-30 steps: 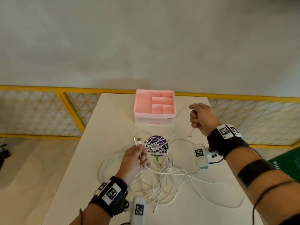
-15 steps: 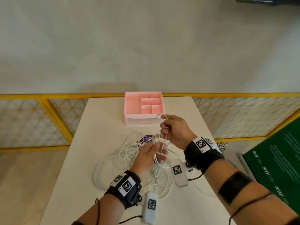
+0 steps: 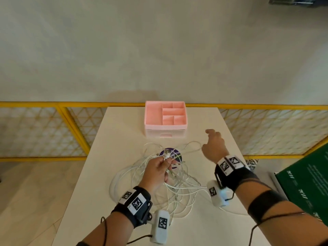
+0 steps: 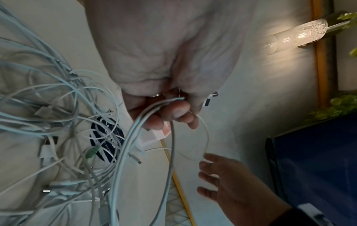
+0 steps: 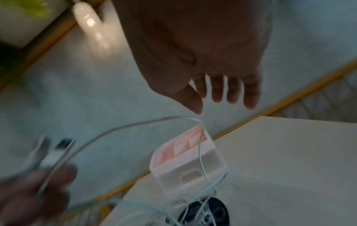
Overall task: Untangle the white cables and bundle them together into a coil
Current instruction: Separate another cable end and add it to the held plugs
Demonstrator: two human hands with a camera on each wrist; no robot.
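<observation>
A tangle of white cables lies on the white table in the head view. My left hand is raised just above the pile and grips several cable ends, their plugs sticking up past the knuckles. The left wrist view shows those strands pinched in the left hand. My right hand hovers to the right with straight, spread fingers and holds nothing. A thin cable loop hangs just below the thumb of the right hand.
A pink compartment organizer stands at the table's far edge. Under the cables lies a round purple disc. Yellow railing runs behind and beside the table. A green box sits off the right edge.
The right hand brought a cable end across to the left hand, then let go and swung back right with fingers spread. The left hand kept holding the gathered ends.
</observation>
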